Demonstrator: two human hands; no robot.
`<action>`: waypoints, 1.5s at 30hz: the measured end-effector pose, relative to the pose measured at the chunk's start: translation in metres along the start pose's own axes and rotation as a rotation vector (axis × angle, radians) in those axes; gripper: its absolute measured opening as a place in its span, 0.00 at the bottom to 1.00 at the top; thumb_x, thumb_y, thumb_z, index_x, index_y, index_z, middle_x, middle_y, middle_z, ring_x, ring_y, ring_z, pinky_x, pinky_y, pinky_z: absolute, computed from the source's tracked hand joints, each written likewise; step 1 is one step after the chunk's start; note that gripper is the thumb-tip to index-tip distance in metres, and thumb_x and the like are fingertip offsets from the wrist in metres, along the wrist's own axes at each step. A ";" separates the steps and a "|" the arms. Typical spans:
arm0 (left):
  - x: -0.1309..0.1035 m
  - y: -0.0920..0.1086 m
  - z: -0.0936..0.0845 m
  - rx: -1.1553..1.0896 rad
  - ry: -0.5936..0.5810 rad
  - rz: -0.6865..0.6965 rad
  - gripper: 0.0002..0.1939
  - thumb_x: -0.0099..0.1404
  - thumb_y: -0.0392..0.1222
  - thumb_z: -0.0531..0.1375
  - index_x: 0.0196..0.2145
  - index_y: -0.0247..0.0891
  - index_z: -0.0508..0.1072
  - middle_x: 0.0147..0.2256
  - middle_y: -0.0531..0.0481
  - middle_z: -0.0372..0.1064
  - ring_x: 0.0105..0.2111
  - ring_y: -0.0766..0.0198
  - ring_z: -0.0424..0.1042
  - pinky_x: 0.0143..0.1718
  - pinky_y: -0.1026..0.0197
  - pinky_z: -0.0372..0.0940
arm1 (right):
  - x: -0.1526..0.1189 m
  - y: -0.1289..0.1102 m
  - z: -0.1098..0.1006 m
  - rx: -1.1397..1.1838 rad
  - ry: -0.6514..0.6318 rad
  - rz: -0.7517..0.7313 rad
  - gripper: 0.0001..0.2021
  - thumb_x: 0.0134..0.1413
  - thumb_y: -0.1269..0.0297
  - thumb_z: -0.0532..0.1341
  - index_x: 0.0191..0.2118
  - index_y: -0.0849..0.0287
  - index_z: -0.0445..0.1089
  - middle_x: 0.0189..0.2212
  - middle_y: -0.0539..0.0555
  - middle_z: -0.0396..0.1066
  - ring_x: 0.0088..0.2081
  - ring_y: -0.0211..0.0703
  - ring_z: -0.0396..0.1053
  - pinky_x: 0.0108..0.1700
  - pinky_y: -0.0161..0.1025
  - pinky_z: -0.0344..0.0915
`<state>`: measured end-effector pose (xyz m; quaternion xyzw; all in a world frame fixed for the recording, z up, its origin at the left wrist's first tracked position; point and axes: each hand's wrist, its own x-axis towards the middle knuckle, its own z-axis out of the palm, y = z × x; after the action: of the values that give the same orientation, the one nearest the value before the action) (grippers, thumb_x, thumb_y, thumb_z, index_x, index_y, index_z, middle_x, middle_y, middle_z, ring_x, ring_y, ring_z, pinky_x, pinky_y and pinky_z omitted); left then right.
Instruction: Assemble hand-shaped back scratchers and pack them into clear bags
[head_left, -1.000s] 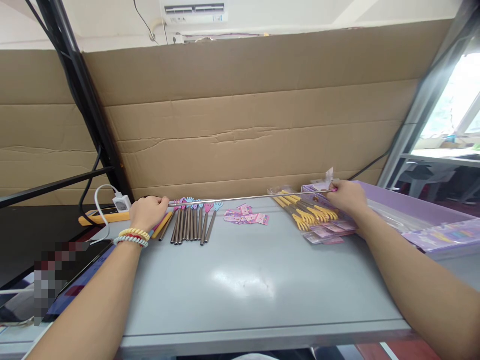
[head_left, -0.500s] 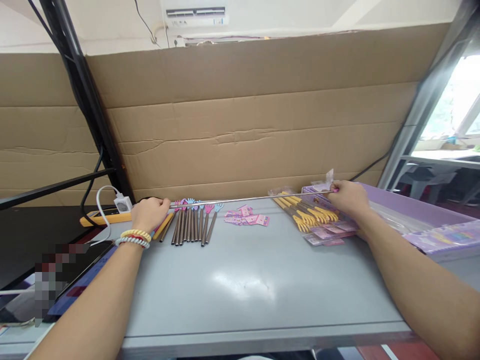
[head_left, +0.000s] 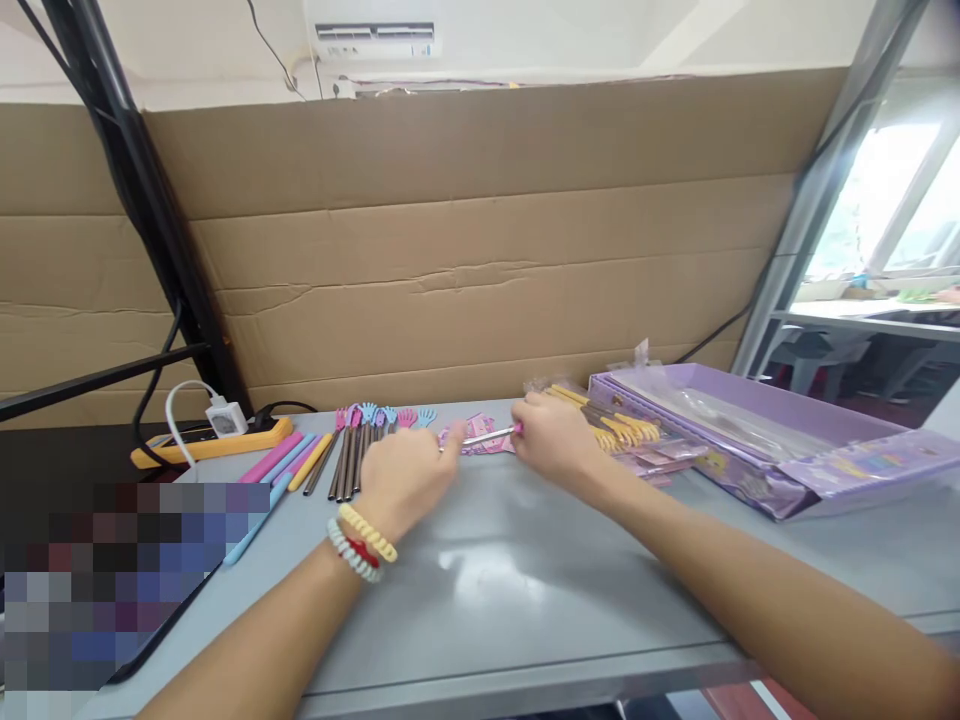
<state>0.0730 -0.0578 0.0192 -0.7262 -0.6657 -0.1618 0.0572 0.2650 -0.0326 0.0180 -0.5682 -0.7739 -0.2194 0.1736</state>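
A thin metal telescopic back scratcher (head_left: 489, 437) is stretched level between my two hands above the grey table. My left hand (head_left: 409, 472), with bracelets at its wrist, is closed around one end. At the other end, where a bit of pink shows, my right hand (head_left: 556, 437) is closed too. Small pink printed cards (head_left: 480, 422) lie behind the rod, partly covered by it and my hands. Beside my left hand is a row of back scratchers (head_left: 351, 462) with pink and blue hand-shaped heads. Bagged yellow back scratchers (head_left: 634, 430) lie past my right hand.
A purple open box (head_left: 720, 482) holding clear plastic sleeves stands at the right. Coloured tubes (head_left: 279, 460) and a yellow power strip (head_left: 262, 437) with a white charger (head_left: 225, 415) are at the left. A cardboard wall (head_left: 465, 250) closes off the back.
Both hands have come together, left hand rightward and right hand leftward. The rod between them has shortened from a long span to a short one. The view has shifted slightly.
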 end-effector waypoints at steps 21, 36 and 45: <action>0.001 -0.008 0.009 -0.017 0.142 0.386 0.13 0.68 0.47 0.46 0.31 0.40 0.66 0.27 0.51 0.71 0.26 0.62 0.69 0.24 0.62 0.50 | -0.006 -0.001 0.024 0.314 -0.114 -0.194 0.11 0.51 0.68 0.56 0.42 0.61 0.61 0.31 0.55 0.70 0.31 0.42 0.64 0.30 0.34 0.50; 0.000 -0.010 0.014 0.107 0.118 0.451 0.12 0.67 0.46 0.48 0.35 0.40 0.69 0.28 0.50 0.73 0.28 0.58 0.71 0.26 0.60 0.53 | -0.007 -0.004 0.017 0.057 -0.060 -0.261 0.11 0.56 0.63 0.52 0.32 0.60 0.70 0.31 0.55 0.72 0.32 0.41 0.67 0.28 0.36 0.46; 0.003 -0.005 0.013 0.186 0.044 0.425 0.23 0.69 0.51 0.40 0.35 0.40 0.71 0.28 0.47 0.74 0.28 0.55 0.72 0.27 0.59 0.56 | -0.003 -0.017 0.014 -0.028 -0.164 -0.245 0.14 0.55 0.61 0.51 0.34 0.61 0.72 0.31 0.60 0.75 0.34 0.48 0.71 0.29 0.37 0.55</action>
<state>0.0702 -0.0510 0.0074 -0.8380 -0.5084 -0.0997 0.1712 0.2496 -0.0319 0.0017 -0.4881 -0.8458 -0.2023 0.0737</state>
